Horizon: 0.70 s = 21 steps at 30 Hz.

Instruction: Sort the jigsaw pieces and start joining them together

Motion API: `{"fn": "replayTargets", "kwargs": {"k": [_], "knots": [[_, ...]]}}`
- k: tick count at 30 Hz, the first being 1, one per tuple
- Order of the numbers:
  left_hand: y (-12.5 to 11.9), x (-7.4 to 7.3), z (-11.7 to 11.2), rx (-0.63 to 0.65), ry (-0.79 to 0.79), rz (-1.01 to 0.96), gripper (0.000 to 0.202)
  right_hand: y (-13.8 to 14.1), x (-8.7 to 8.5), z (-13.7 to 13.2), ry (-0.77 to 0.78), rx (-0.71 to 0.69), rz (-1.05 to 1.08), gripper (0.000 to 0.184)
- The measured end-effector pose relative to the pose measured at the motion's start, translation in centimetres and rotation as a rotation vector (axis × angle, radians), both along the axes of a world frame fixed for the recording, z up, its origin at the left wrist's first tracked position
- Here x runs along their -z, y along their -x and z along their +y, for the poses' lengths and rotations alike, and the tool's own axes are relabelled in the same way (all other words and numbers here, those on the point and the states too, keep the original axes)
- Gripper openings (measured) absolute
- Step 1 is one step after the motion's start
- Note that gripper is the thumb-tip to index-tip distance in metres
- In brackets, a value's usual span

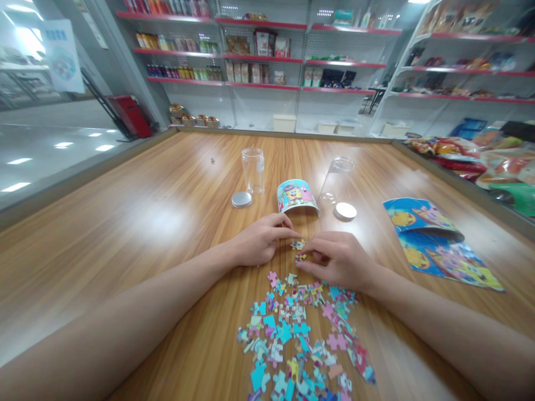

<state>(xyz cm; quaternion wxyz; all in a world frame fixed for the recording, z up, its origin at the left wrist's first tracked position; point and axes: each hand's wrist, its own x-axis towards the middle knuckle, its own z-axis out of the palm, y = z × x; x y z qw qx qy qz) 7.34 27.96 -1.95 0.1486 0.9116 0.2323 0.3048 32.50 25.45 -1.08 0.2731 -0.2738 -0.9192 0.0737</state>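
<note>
Two small jigsaw pieces lie ahead of the main pile: an upper, mostly yellow and white jigsaw piece (298,244) and a lower, multicoloured jigsaw piece (300,258). My left hand (265,239) rests on the table with its index finger stretched to the upper piece's edge. From the other side, my right hand (343,259) has thumb and fingers closed around the lower piece, its fingertips also near the upper one. Closer to me spreads a loose heap of jigsaw pieces (284,331), mainly turquoise, pink and yellow. Beyond the hands, a curved cartoon picture card (297,196) stands arched.
Two clear jars (253,171) (336,179) stand behind, with a silver lid (241,199) and a white-faced lid (345,211) beside them. Blue cartoon sheets (438,245) lie at right, one curling up. Bagged snacks (480,159) border the table; stocked shelves (263,55) line the back.
</note>
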Motion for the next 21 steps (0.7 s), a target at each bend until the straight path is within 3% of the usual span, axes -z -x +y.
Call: {"fn": "replayTargets", "kwargs": {"k": [5,11,15,21], "knots": [[0.05,0.06,0.03,0.021,-0.008,0.006,0.054,0.02,-0.24,0.1,0.098,0.093,-0.066,0.023],[0.12,0.39,0.21,-0.034,-0.02,-0.027,0.044,-0.04,-0.45,0.02,0.185,0.085,-0.027,0.014],[0.13,0.59,0.3,-0.054,-0.028,-0.044,0.034,-0.18,-0.69,0.11,0.192,0.113,-0.015,0.017],[0.06,0.38,0.33,-0.017,-0.027,-0.047,0.035,-0.47,-0.53,0.39,0.209,0.095,-0.014,0.024]]}}
